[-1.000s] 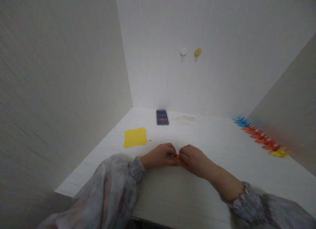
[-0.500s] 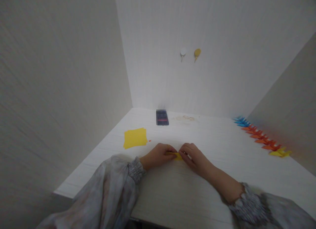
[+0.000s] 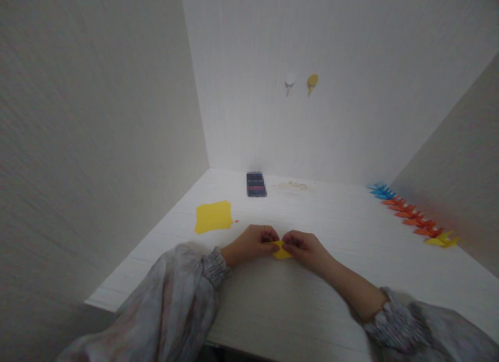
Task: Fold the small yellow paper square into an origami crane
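My left hand and my right hand meet at the middle of the white table, both pinched on a small folded piece of yellow paper. The paper hangs a little below the fingertips and its shape is partly hidden by my fingers. A ring shows on a finger of my left hand. Both arms wear loose pale patterned sleeves with gathered cuffs.
A stack of flat yellow paper sheets lies to the left, a tiny orange scrap beside it. A dark blurred object sits at the back. Folded blue, orange and yellow paper figures line the right wall. Two hooks hang on the back wall.
My hands have drawn slightly apart and lifted a little, so more of the yellow paper shows between and below the fingertips than a second ago.
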`<state>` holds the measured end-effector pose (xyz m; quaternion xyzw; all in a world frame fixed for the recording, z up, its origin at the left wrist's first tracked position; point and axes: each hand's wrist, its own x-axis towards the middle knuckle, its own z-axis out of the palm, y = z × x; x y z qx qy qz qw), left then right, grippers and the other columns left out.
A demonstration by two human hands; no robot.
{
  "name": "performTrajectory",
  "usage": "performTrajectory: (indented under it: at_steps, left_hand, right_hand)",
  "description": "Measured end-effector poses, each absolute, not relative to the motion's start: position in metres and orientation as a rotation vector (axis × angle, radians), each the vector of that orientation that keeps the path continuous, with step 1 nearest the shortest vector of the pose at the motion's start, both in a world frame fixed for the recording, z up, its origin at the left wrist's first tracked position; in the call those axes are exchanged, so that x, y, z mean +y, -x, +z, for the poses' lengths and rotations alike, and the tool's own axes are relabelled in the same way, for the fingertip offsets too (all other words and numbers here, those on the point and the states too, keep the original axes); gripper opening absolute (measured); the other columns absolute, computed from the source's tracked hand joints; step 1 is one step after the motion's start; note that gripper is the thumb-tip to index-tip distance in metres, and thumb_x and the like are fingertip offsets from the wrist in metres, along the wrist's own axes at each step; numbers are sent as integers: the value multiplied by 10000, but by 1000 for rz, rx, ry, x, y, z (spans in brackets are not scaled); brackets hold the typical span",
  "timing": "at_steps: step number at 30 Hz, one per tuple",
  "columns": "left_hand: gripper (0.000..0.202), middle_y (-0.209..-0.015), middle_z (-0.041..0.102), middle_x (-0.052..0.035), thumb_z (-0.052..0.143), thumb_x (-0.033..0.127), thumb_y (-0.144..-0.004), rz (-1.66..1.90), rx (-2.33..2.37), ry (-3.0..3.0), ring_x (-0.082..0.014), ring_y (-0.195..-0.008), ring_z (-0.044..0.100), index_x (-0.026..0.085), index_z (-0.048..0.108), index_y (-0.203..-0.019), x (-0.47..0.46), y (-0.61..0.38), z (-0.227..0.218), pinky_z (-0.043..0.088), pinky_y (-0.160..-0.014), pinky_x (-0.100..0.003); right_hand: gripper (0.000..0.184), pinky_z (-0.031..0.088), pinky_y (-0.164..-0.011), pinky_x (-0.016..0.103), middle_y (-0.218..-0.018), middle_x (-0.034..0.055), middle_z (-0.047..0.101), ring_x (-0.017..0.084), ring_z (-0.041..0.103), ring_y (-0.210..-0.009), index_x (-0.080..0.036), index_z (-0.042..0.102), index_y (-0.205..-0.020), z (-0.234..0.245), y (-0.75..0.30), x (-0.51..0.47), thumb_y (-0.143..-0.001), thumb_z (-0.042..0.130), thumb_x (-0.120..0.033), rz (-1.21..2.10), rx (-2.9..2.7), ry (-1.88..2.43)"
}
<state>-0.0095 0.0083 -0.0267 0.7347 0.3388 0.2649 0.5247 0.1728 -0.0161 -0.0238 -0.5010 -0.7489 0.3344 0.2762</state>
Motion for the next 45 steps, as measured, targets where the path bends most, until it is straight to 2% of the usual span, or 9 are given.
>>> performTrajectory:
  at_steps: [11,18,22,26,32,37,39,43,45]
  left_hand:
    - [200,-740,593,-18,488,266,-730,543,887,-2111,-105,-661,516,139,585,-851,11,13,-23,400,-608,-218]
    - [154,-804,537,-40,551,292,-699,709,936,-2449,-143,-807,482,152,579,-757,4,12,-9,388,-728,-257]
    - [226,-838,537,-18,557,320,-687,545,895,-2535,-126,-724,505,182,568,-866,0,13,-9,404,-663,-238]
    - [253,-917,538,-34,511,287,-727,514,805,-2621,-153,-853,506,198,555,-960,0,12,-11,399,-750,-252]
    - [232,-958,565,-39,476,183,-730,543,746,-2666,-144,-879,519,184,573,-941,3,11,-12,390,-789,-250]
    - [237,-892,609,-45,482,345,-749,560,802,-2706,-145,-826,548,165,597,-851,4,12,-9,368,-814,-281]
    - [230,-879,614,-45,503,348,-735,550,816,-2731,-148,-829,548,163,599,-833,4,13,-9,355,-829,-291]
    - [180,-902,608,-39,459,183,-758,543,753,-2737,-134,-843,537,162,599,-869,6,14,-10,361,-817,-267]
    - [194,-899,607,-42,446,160,-762,545,724,-2727,-135,-841,530,161,602,-878,6,15,-10,368,-810,-265]
  right_hand:
    - [166,301,-439,196,-546,-11,532,88,428,-477,-150,587,-709,-24,-170,-18,-724,468,-264,883,-2093,1376]
    - [170,289,-432,202,-520,5,561,107,466,-478,-157,603,-613,-21,-166,-17,-680,476,-250,605,-2071,1673]
    - [195,302,-462,212,-565,31,610,126,516,-522,-165,630,-600,-15,-166,-16,-680,477,-255,480,-2015,1867]
    - [251,290,-457,219,-564,37,614,136,524,-525,-178,641,-599,-12,-164,-17,-712,452,-298,420,-2058,1923]
    - [299,286,-429,204,-465,15,549,108,474,-447,-158,618,-575,-14,-167,-18,-746,404,-278,577,-2191,1732]
    - [240,276,-421,194,-499,-14,538,86,430,-433,-158,630,-687,-15,-169,-19,-743,406,-222,739,-2301,1423]
    - [226,274,-422,192,-519,-17,536,82,420,-440,-158,626,-704,-14,-172,-20,-742,407,-200,778,-2360,1328]
    - [153,303,-447,202,-530,-14,509,98,433,-472,-159,582,-651,-9,-180,-19,-726,457,-205,570,-2382,1354]
    - [90,364,-539,227,-685,20,549,132,488,-607,-166,572,-759,-6,-182,-19,-700,512,-199,398,-2414,1256]
